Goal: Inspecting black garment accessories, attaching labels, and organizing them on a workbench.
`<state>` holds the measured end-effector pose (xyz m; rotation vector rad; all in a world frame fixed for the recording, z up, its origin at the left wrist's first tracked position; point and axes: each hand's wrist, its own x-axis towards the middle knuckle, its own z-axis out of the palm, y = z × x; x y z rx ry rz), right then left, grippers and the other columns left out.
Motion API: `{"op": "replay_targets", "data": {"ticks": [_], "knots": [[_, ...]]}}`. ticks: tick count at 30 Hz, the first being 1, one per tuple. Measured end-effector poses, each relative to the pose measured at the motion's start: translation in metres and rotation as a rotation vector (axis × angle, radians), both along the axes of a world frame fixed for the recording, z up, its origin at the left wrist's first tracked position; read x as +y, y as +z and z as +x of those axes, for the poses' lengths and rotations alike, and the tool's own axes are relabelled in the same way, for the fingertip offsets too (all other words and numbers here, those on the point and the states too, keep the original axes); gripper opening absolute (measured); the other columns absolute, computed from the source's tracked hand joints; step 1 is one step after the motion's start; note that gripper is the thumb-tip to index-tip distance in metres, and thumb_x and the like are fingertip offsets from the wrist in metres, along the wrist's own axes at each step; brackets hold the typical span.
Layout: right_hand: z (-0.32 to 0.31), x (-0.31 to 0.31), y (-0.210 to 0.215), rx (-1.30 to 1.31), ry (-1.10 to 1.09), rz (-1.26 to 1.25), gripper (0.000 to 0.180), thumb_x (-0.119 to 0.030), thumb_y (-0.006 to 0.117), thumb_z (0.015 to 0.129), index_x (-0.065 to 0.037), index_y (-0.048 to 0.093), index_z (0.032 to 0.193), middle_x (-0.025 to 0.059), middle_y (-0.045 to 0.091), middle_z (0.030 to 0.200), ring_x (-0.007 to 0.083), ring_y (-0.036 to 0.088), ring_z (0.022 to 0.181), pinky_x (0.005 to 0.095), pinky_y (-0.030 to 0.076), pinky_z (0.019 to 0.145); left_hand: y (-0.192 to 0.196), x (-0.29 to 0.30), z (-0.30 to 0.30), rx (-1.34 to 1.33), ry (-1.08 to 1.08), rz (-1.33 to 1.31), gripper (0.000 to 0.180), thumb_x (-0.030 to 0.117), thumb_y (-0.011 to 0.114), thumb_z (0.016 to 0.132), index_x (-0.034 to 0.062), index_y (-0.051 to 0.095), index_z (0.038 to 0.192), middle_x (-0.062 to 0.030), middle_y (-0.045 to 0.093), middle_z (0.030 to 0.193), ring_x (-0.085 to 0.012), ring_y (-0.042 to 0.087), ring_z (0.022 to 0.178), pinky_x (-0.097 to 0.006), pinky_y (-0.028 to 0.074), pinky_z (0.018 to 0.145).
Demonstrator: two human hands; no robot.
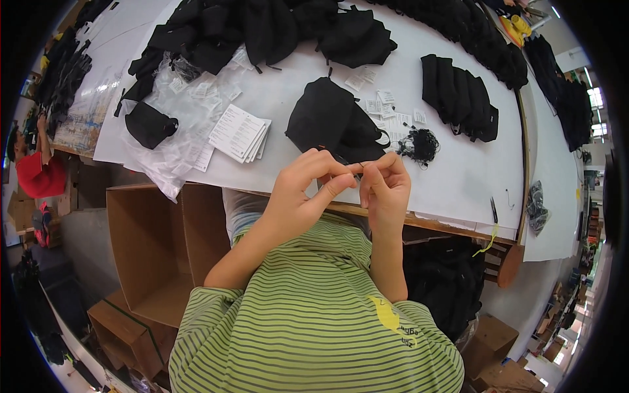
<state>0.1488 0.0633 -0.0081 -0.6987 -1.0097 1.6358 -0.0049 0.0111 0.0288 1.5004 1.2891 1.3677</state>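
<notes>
My left hand [303,190] and my right hand [386,187] are raised together above the table's near edge, fingertips pinched on a thin black string [357,165] between them. Just beyond the fingers lies a folded black fabric piece [334,121] on the white table [452,177]. A small tangle of black strings [419,144] sits to the right of it, next to several small white paper tags [386,108].
A stack of white printed cards [239,133] and clear plastic bags [190,111] lie at left. Black fabric piles [262,26] line the far side, and a folded stack [462,95] sits at right. Open cardboard boxes [157,249] stand below the table. A person in red [39,173] is far left.
</notes>
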Motion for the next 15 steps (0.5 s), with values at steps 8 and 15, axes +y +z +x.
{"op": "replay_targets", "data": {"ticks": [8,15], "knots": [[0.006,-0.011,0.006,-0.132,0.034,-0.066,0.009,-0.008,0.070,0.084,0.000,0.067,0.081,0.0064,0.068,0.073,0.0038,0.048,0.044,0.0170,0.034,0.039,-0.001,-0.005,0.003,0.067,0.035,0.019,0.012,0.008,0.061,0.085,-0.0002,0.060,0.077,-0.0037,0.056,0.070,-0.0151,0.045,0.065,-0.027,0.037,0.061],[0.005,-0.010,0.012,-0.151,0.088,-0.047,0.009,-0.007,0.070,0.083,0.001,0.067,0.084,0.0055,0.067,0.072,0.0050,0.050,0.046,0.0175,0.036,0.040,-0.003,-0.001,0.000,0.042,0.024,0.070,0.012,0.006,0.062,0.083,0.0000,0.058,0.074,-0.0042,0.053,0.066,-0.0165,0.043,0.060,-0.029,0.036,0.058]]}}
